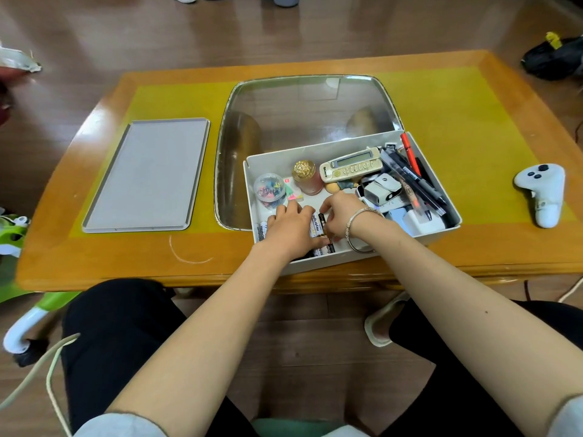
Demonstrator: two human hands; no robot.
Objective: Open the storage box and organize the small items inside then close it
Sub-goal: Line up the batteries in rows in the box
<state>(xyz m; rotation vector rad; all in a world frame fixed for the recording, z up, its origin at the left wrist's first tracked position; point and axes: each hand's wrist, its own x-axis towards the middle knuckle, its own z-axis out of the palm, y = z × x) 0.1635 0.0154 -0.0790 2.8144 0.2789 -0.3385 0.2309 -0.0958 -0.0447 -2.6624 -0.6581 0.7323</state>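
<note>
The white storage box (pixel 441 233) stands open on the table's front edge. Its grey lid (pixel 148 175) lies flat to the left. Both hands are inside the box's near left corner, over a row of white batteries (pixel 314 223). My left hand (pixel 291 228) lies palm down on them with fingers fairly straight. My right hand (pixel 339 212), a bracelet on its wrist, pinches a dark battery (pixel 322 220) beside the row. Further in sit a clear ball of clips (pixel 268 190), a gold-capped bottle (pixel 306 178), a beige remote (pixel 350 165) and several pens (pixel 410 175).
A glass inset (pixel 303 108) fills the table's middle behind the box. A white game controller (pixel 542 193) lies on the right of the wooden table (pixel 126 260). A dark bag (pixel 555 58) sits on the floor at far right. My knees are under the front edge.
</note>
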